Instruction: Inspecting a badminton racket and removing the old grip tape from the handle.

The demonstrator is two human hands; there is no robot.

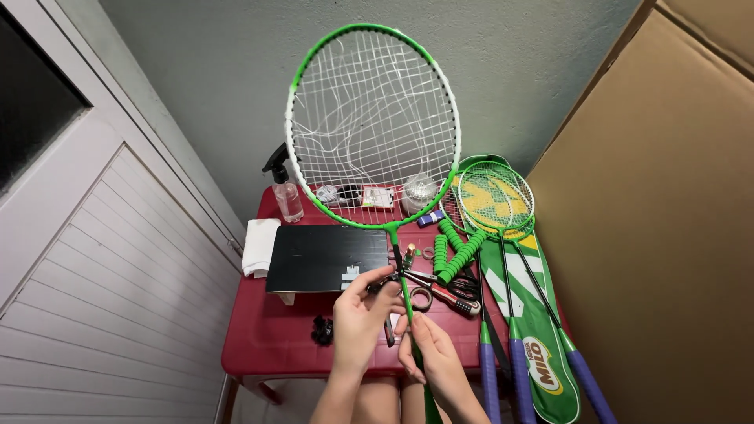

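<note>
Above the front edge of a small red plastic worktop [271,345], both hands held a green-and-white badminton racket with slack, broken white strings [373,126] upright by its thin green shaft. The left hand [357,322] closed its grip on the shaft and on a small dark metal tool whose kind could not be told; the right hand [432,357], just below, pinched the shaft between thumb and fingers. The racket head rose well clear of the worktop against the grey wall. Behind the hands lay a flat black rectangular board [326,257], with a folded white cloth [258,245] at the worktop's left edge and a clear spray bottle with a black trigger [284,188] at its back corner. Rolled green foam grips [455,251], black-handled scissors [463,286] and a tape ring [421,298] crowded the right side. Two more green rackets with purple handles [503,235] leaned beyond the right edge, against a large brown cardboard sheet [660,220]. Bare red surface remained at front left.
</note>
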